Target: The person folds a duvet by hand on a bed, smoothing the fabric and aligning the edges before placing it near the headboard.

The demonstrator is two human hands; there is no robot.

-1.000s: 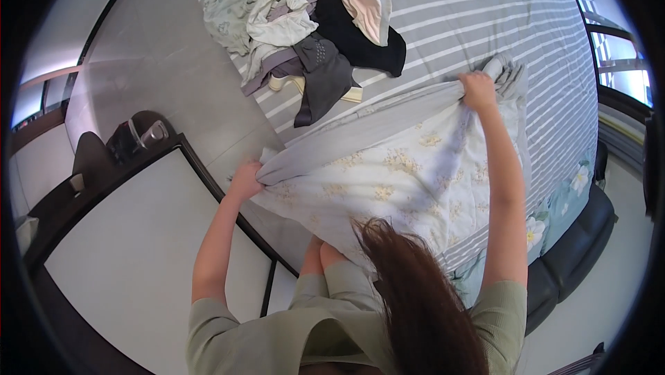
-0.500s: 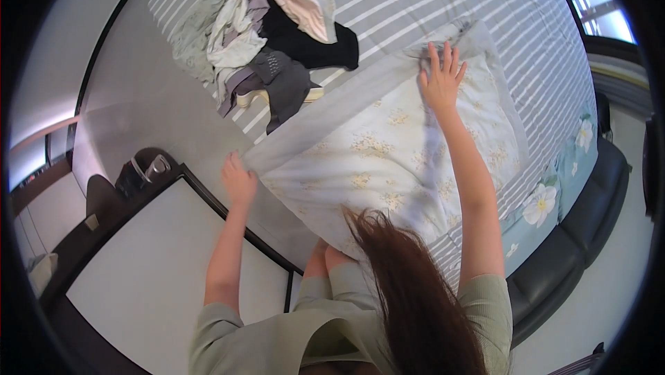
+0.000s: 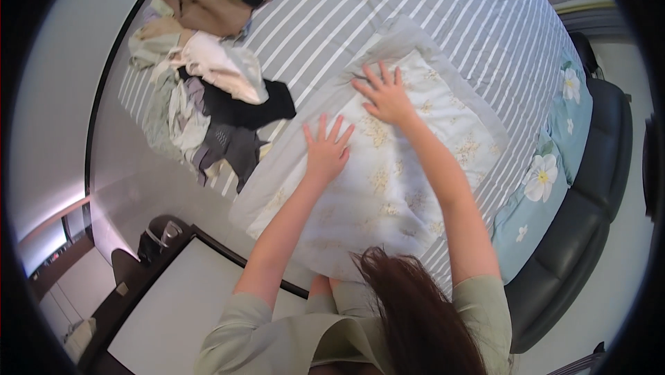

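A white cloth [image 3: 377,181] with small yellow flower clusters and a wide grey border lies spread over the near edge of the bed, its middle wrinkled. My left hand [image 3: 327,153] rests palm down along its left side, where the floral part meets the border. Farther up the same side, my right hand [image 3: 389,100] lies flat with the fingers spread, the tips reaching the grey border. Both hands are open and hold nothing. The cloth's near end hangs down close to my legs.
A heap of mixed clothes [image 3: 218,91] lies on the grey striped bed sheet [image 3: 332,11] to the left. Teal pillows [image 3: 537,181] with white flowers line the right side, against a dark padded headboard [image 3: 575,229]. A dark-framed white-topped table [image 3: 187,292] stands at lower left.
My left hand has moved from the cloth's near left corner up and right onto the cloth. My right hand has slid left toward the border. The whole view has shifted, showing more clothes.
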